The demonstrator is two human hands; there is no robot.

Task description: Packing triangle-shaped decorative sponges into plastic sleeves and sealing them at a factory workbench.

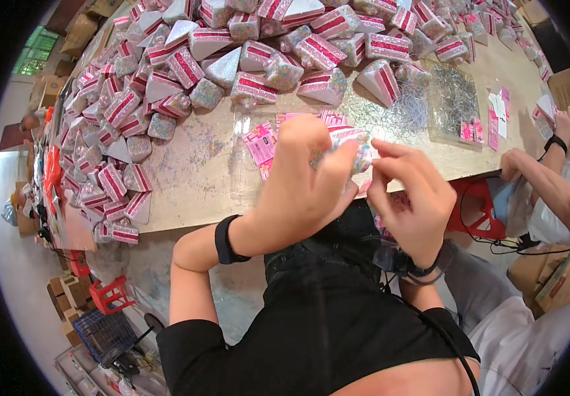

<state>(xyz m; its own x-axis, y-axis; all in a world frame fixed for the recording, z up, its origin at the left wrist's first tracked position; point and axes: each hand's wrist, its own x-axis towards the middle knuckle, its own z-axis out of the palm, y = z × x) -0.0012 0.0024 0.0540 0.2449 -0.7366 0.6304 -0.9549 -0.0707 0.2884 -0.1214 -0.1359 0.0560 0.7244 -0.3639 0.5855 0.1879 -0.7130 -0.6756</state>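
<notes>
My left hand [308, 175] is closed around a cake-slice ornament [363, 153] with pink layers and a glittery, sprinkle-dotted side, just over the table's near edge. Part of the ornament is hidden behind my fingers. On its right side, my right hand [414, 201] pinches with thumb and forefinger against it; whatever lies in that pinch is too small to make out. Beneath and beside my left hand, pink printed tags [260, 146] lie in a shallow clear tray [240, 178].
Many matching cake-slice ornaments [186, 66] are heaped across the table's [179, 171] left and far sides. Thin wire loops [407, 109] spread ahead of my right hand, beside a clear tray of wires [453, 99]. At right, a co-worker's hands [566, 125] hold another slice.
</notes>
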